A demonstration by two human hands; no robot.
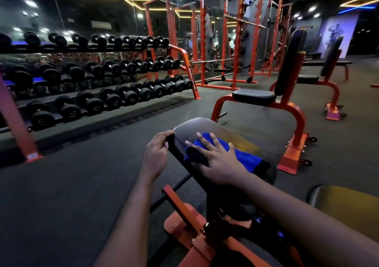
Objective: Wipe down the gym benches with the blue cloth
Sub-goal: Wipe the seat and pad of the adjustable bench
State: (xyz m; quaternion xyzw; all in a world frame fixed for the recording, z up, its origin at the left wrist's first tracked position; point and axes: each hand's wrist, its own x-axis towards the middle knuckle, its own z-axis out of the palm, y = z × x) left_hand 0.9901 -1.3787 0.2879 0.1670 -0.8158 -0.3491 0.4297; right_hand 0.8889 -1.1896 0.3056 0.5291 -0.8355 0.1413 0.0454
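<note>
Currently the right hand (217,160) is lying flat on the blue cloth (246,162). Its fingers are straight and spread apart and the palm is pressing down. It is not pinching or bunching the fabric.

The blue cloth is sitting folded on top of the bench pad (205,126), directly under the palm. It is sticking out past the hand on the right side and beyond the fingertips. Its left end is hanging over the pad's edge just below the hand.

The left hand (155,155) is gripping the left edge of the bench pad, fingers curled over the rim. It is sitting just left of the pressing hand, apart from the cloth.

The bare pad surface ahead of the fingertips is showing a dull sheen. Below both wrists the orange frame (184,211) of this bench is standing on the dark floor (82,174).

Beyond the fingertips, well apart, a second bench (254,96) is standing with its backrest upright. A third bench (330,59) is standing farther off to the right. Far left of the gripping hand, a dumbbell rack (190,75) is carrying rows of black dumbbells (114,100). Orange power racks (203,40) are standing behind it. Right of the pressing forearm, a yellowish pad (348,201) is showing partly.
</note>
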